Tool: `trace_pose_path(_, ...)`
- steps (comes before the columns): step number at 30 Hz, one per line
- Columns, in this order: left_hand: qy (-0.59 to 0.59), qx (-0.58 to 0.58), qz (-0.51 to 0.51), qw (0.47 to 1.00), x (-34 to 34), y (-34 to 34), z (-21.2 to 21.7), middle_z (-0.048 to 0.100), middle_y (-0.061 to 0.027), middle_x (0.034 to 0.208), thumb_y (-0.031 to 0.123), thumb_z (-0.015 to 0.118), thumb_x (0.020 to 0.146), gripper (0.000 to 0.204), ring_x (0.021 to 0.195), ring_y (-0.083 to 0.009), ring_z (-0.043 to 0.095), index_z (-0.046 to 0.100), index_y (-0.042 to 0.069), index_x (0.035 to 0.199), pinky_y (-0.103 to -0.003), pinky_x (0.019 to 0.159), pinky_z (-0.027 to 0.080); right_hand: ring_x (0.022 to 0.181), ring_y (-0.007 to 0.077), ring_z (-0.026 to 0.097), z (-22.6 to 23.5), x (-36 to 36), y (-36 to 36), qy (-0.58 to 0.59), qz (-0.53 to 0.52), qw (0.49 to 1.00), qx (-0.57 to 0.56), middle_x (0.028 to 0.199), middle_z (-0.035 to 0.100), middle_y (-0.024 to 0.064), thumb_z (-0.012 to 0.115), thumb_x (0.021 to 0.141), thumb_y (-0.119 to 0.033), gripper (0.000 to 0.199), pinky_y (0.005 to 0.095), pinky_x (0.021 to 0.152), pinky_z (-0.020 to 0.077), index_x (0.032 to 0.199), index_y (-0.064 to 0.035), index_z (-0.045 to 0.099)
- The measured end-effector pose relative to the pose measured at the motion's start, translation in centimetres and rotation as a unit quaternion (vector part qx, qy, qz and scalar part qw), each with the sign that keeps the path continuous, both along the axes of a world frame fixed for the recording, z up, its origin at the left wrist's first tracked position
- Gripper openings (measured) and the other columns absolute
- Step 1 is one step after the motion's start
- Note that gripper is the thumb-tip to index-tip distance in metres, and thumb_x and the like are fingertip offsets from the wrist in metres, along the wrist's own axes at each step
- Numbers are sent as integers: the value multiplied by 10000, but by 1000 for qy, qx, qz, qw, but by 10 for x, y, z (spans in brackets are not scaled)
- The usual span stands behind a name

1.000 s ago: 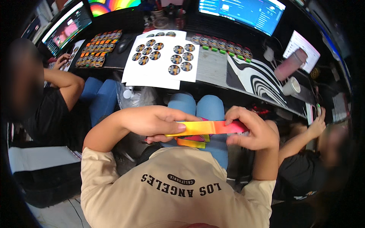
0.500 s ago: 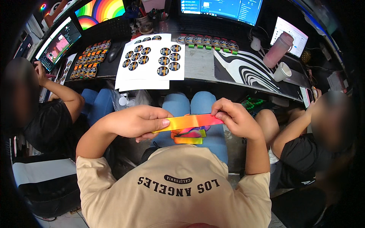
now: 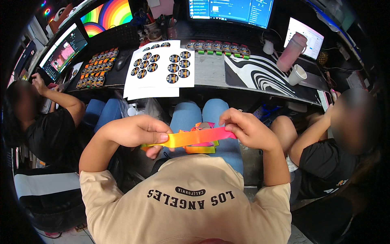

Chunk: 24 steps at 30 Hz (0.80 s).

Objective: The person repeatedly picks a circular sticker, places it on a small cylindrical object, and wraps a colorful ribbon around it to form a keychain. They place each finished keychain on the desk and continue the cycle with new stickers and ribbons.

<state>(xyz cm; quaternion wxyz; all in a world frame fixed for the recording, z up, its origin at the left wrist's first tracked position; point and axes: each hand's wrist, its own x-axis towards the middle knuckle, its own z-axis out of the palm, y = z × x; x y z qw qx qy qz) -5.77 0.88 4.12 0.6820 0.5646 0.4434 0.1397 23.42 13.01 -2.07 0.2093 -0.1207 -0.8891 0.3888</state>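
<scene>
A rainbow-coloured ribbon (image 3: pixel 194 137) is stretched flat between my two hands above my lap. My left hand (image 3: pixel 138 132) pinches its yellow-green end, thumb on top. My right hand (image 3: pixel 245 128) grips the pink end. More folded rainbow ribbon (image 3: pixel 201 149) lies on my jeans just under the stretched piece. White sheets (image 3: pixel 160 69) printed with round dark stickers rest on the desk ahead of me.
A row of round medals (image 3: pixel 217 46) and a tray of orange-trimmed medals (image 3: pixel 96 70) lie on the dark desk. A pink bottle (image 3: pixel 290 52), white cup (image 3: pixel 297 75), striped mat (image 3: pixel 260 75) and several monitors stand behind. A seated person is on each side of me.
The view has shifted slightly, so the desk sits lower in the picture. Both hands keep the ribbon stretched and have drifted a little toward my left.
</scene>
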Motion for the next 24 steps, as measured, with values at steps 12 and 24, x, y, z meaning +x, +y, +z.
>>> trace_pose_path(12,-12,15,73,997,-1,-6,-6,477,23,633,218,422,1017,315,570,-65,421,605,-17,914,-228,590,369,888,330,643,-14,-6,-9,31,-33,999,-9,995,608,161,520,855,40,265,365,755,511,1101,-46,468)
trace_pose_path(24,14,-32,61,998,-10,-11,-12,389,49,582,290,414,1027,360,530,-49,346,611,-3,956,-218,519,300,759,336,565,-17,3,-12,93,45,994,44,903,547,146,701,791,-102,280,367,692,487,964,-13,499)
